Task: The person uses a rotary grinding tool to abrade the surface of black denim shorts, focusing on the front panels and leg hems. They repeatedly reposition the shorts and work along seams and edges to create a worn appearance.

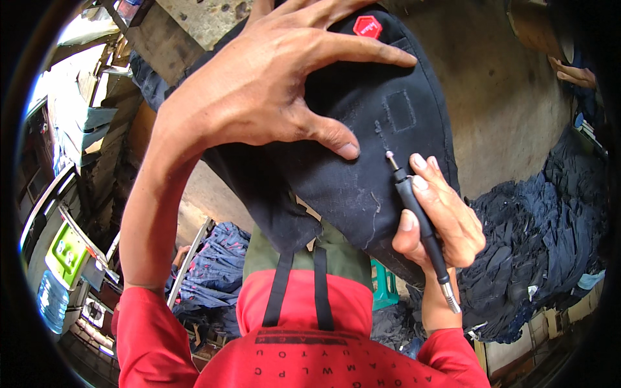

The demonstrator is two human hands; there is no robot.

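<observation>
A pair of black trousers (336, 174) lies over a board and my lap, its cloth scuffed, with a small worn rectangle outline, loose threads and a red hexagonal label (367, 26). My left hand (272, 77) is spread flat across the upper part of the cloth, thumb and fingers apart. In my right hand (446, 213) is a black pen-shaped rotary grinder (420, 213), gripped between thumb and fingers. Its small pale tip (389, 155) is at the cloth, below the worn rectangle and right of my left thumb; whether it touches I cannot tell.
Dark garments (530, 239) lie heaped at the right, and patterned blue cloth (210, 265) is piled at the lower left. Another person's hand (572, 72) shows at the upper right. A green plastic stool (385, 288) stands below the trousers. A brown board (485, 129) extends behind them.
</observation>
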